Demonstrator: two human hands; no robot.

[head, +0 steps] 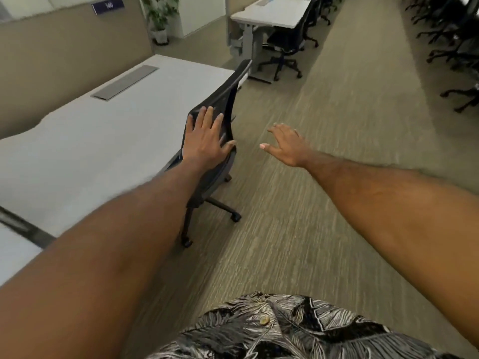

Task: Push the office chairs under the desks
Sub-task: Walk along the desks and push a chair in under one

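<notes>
A black mesh-backed office chair (pixel 228 94) stands at the right edge of a long white desk (pixel 103 136), its seat mostly under the desktop and its wheeled base out on the carpet. My left hand (pixel 206 138) lies flat against the back of the chair's backrest, fingers spread. My right hand (pixel 285 146) hovers over the carpet to the right of the chair, fingers apart, touching nothing.
Beige partition (pixel 64 47) runs behind the desk. Another white desk (pixel 272 15) with black chairs (pixel 287 42) tucked at it stands further ahead. More black chairs (pixel 456 35) line the right side. Carpeted aisle (pixel 337 125) runs between. A potted plant (pixel 159 19) stands at the back.
</notes>
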